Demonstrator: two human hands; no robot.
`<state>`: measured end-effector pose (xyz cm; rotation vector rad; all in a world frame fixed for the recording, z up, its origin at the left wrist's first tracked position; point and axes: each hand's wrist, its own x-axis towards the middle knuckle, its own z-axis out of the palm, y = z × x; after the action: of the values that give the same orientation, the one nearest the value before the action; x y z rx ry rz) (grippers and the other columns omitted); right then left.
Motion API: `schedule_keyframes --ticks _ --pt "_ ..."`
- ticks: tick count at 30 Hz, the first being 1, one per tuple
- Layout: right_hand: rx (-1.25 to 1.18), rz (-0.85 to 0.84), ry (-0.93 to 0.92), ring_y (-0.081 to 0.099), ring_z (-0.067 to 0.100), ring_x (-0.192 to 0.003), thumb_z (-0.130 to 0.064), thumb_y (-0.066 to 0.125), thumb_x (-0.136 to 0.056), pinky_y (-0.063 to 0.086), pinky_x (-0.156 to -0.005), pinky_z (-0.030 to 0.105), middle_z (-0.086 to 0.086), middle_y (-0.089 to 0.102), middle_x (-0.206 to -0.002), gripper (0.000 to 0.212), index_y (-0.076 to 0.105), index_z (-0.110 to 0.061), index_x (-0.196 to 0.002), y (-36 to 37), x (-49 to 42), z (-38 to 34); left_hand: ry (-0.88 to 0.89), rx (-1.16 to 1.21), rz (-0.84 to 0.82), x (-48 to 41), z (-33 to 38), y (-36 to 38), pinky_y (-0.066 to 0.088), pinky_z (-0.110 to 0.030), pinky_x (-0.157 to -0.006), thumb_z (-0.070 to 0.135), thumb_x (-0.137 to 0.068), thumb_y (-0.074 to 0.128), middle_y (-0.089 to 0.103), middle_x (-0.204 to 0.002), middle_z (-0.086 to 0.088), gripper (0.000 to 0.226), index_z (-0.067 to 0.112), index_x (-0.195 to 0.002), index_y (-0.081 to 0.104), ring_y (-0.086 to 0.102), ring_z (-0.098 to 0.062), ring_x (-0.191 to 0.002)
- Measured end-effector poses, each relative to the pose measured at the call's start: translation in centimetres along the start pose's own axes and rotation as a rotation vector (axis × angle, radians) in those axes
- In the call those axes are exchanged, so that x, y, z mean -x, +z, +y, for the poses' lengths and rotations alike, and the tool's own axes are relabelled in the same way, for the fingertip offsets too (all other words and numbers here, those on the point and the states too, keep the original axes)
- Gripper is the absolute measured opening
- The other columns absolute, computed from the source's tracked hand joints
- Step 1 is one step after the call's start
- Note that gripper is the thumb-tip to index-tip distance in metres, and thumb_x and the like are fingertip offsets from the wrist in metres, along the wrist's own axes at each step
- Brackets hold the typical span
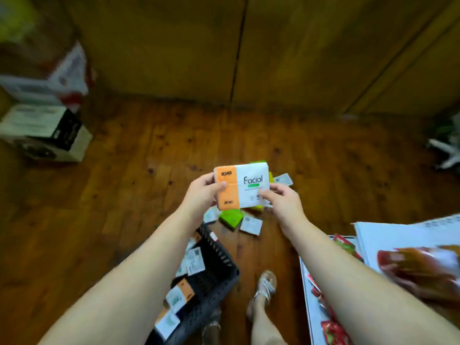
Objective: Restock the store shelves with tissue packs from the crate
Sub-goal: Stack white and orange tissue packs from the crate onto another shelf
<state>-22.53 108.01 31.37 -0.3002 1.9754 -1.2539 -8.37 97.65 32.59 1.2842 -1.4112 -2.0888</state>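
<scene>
Cartons [42, 130]: stacked at the far left on the floor, blurred, with white and black printed sides.
Floor [139, 170]: reddish-brown wood planks running up to a wall [174, 46] of tall brown panels.
Crate [219, 267]: black perforated plastic, on the floor beneath the left forearm, which hides part of it; several white and orange packs [195, 263] lie inside.
Left hand [202, 192]: grips the orange end of the held pack, with the thumb on the front and the fingers [207, 177] curled round the edge.
Tissue pack [242, 186]: held between both hands above the floor, mid-frame, front face toward the camera; orange band at left, white panel reading "Facial" at right.
Loose packs [231, 217]: green and white ones scattered on the floor under the held pack, just beyond the crate.
Right hand [281, 199]: pinches the pack's lower white corner, thumb in front, the other fingers curled behind.
Foot [266, 285]: in a pale sandal, on the floor between crate and shelf.
Shelf [307, 290]: white, at lower right, carrying red snack packets [333, 329]; above them is a blurred red-orange bag [418, 267].
</scene>
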Motion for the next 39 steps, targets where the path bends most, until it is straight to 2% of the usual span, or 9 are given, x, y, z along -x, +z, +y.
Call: schedule_keyframes --ticks 8,11,15,18,20,26,32,35,39 --pt "-0.199 0.603 -0.224 0.061 0.014 -0.075 -0.004 0.062 -0.085 0.049 -0.064 0.025 0.001 0.068 -0.083 0.016 0.063 -0.019 -0.079 -21.9 12.6 -5.6 0.267 -0.275 -0.513 7.0 11.3 21.9 0.051 -0.022 -0.051 0.006 -0.09 0.055 0.068 -0.086 -0.002 0.015 0.016 -0.096 0.064 0.066 -0.008 -0.067" --pt "-0.248 0.862 -0.27 0.061 0.02 -0.076 -0.006 0.063 -0.083 0.049 -0.069 0.032 0.0 0.065 -0.076 0.02 0.06 -0.022 -0.071 -29.1 18.0 -5.3 0.263 -0.282 -0.663 11.9 12.4 30.4 0.053 -0.029 -0.068 0.015 -0.091 0.057 0.069 -0.085 0.004 0.012 0.024 -0.089 0.065 0.065 -0.012 -0.078" --pt "-0.261 1.124 -0.297 0.058 0.019 -0.071 -0.009 0.065 -0.082 0.05 -0.07 0.039 0.0 0.063 -0.07 0.018 0.059 -0.018 -0.068 -35.9 25.4 -2.7 0.271 -0.288 -0.958 18.1 11.7 39.6 0.051 -0.019 -0.046 0.006 -0.089 0.056 0.068 -0.062 0.005 0.014 0.013 -0.081 0.064 0.064 -0.009 -0.056" --pt "-0.321 1.248 -0.297 0.055 0.015 -0.067 -0.009 0.063 -0.085 0.047 -0.059 0.03 0.004 0.061 -0.071 0.012 0.06 -0.012 -0.074 -39.9 29.8 -0.7 0.308 -0.349 -1.074 21.7 10.3 45.4 0.056 -0.025 -0.057 0.011 -0.089 0.059 0.07 -0.07 0.002 0.007 0.012 -0.095 0.062 0.066 -0.015 -0.064" --pt "-0.363 1.306 -0.284 0.053 0.015 -0.065 -0.009 0.063 -0.086 0.046 -0.056 0.028 0.005 0.059 -0.071 0.012 0.059 -0.011 -0.075 -42.4 31.8 0.8 0.33 -0.381 -1.051 23.6 8.7 48.7 0.057 -0.036 -0.07 0.018 -0.085 0.067 0.066 -0.088 -0.006 0.027 0.015 -0.108 0.052 0.066 -0.023 -0.078" --pt "-0.349 1.382 -0.168 0.051 0.017 -0.057 -0.012 0.067 -0.084 0.045 -0.051 0.026 0.005 0.057 -0.064 0.014 0.059 -0.008 -0.073 -48.2 33.4 4.7 0.548 -0.606 -0.807 27.3 4.6 54.8 0.041 -0.029 -0.065 0.034 -0.083 0.067 0.06 -0.071 -0.001 0.027 0.017 -0.069 0.052 0.057 -0.022 -0.076" --pt "-0.209 1.35 0.053 0.056 0.024 -0.058 -0.024 0.071 -0.077 0.051 -0.063 0.035 0.003 0.06 -0.054 0.027 0.054 -0.013 -0.059 -50.8 30.2 6.0 0.792 -1.025 -0.819 26.0 3.2 57.3 0.041 -0.03 -0.071 0.024 -0.085 0.054 0.066 -0.099 -0.017 0.018 0.008 -0.087 0.064 0.059 -0.034 -0.095" --pt "-0.103 1.317 0.177 0.056 0.024 -0.062 -0.027 0.073 -0.071 0.043 -0.058 0.028 0.009 0.063 -0.063 0.029 0.052 -0.014 -0.056 -51.5 28.7 5.7 0.968 -1.31 -0.823 24.9 2.9 57.5 0.043 -0.034 -0.088 0.029 -0.087 0.052 0.054 -0.119 -0.017 0.03 0.01 -0.109 0.06 0.051 -0.035 -0.109" --pt "-0.154 1.347 0.25 0.058 0.026 -0.06 -0.024 0.074 -0.069 0.045 -0.056 0.03 0.01 0.061 -0.058 0.029 0.052 -0.012 -0.053 -51.7 27.1 5.2 1.078 -1.343 -0.843 23.8 3.3 58.0 0.046 -0.037 -0.085 0.036 -0.088 0.054 0.039 -0.134 -0.01 0.037 0.016 -0.119 0.051 0.056 -0.034 -0.105"
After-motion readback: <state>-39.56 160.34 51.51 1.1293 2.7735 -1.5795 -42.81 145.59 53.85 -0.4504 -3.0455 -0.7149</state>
